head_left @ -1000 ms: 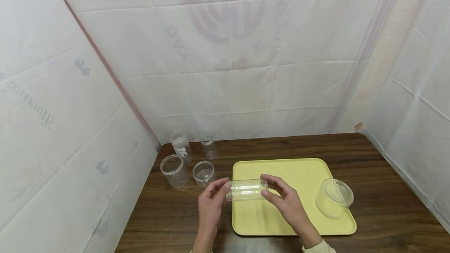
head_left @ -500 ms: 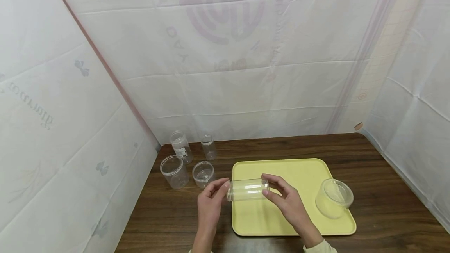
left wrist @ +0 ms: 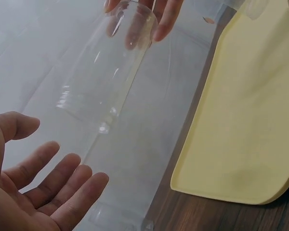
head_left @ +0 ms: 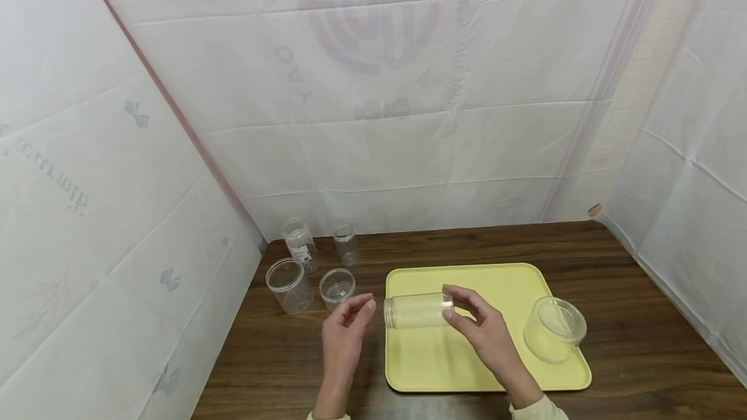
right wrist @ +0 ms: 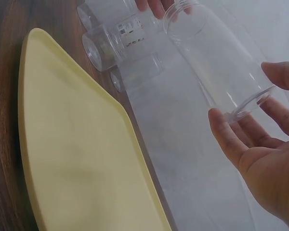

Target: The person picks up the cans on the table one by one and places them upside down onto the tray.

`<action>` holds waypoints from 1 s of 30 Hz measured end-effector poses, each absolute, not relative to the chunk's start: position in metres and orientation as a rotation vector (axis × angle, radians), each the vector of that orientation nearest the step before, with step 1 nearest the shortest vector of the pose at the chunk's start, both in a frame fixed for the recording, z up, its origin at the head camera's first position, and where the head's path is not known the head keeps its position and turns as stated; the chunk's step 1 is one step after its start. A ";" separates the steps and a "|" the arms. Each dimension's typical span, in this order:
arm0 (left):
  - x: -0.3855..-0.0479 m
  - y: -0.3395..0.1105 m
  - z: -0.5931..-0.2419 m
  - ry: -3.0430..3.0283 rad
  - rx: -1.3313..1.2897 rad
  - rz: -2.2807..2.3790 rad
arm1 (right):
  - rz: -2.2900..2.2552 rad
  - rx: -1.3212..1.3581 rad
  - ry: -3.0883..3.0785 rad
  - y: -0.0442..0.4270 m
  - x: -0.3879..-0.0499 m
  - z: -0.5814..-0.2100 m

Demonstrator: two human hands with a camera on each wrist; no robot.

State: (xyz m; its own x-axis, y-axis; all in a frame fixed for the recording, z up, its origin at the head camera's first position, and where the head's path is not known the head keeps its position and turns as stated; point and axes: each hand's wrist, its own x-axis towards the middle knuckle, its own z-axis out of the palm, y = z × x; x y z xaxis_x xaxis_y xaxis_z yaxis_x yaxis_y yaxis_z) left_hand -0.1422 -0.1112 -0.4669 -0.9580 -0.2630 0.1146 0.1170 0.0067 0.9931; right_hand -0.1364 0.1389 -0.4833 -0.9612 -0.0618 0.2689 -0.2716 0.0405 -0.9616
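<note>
A clear plastic jar with a threaded neck lies sideways in the air above the yellow tray. My right hand grips it by its base end, thumb on the near side and fingers round the far side. The neck points left, toward my left hand. In the left wrist view, that hand's fingers are spread and relaxed, apart from the jar. From the right wrist view, the jar's base sits between my right thumb and fingers.
Left of the tray stand a wide clear jar, a low clear jar, a tall jar with a label and a small slim jar. A wide clear container is on the tray's right side. Sheeted walls surround the wooden table.
My left hand has let go of the jar's neck and drawn slightly left. My right hand has carried the jar a little to the right and up.
</note>
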 end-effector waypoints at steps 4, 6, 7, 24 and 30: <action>-0.145 -0.114 -0.468 -2.069 0.140 -1.939 | 2.011 0.295 -2.181 0.143 -0.138 -0.481; -0.146 -0.116 -0.468 -2.093 0.140 -1.889 | 1.989 0.268 -2.202 0.145 -0.139 -0.480; -0.146 -0.117 -0.469 -2.109 0.141 -1.860 | 1.979 0.252 -2.213 0.146 -0.139 -0.480; -0.151 -0.124 -0.471 -2.276 0.091 -1.429 | 1.818 0.137 -2.334 0.160 -0.145 -0.475; -0.155 -0.128 -0.472 -2.315 0.080 -1.307 | 1.792 0.136 -2.360 0.163 -0.147 -0.473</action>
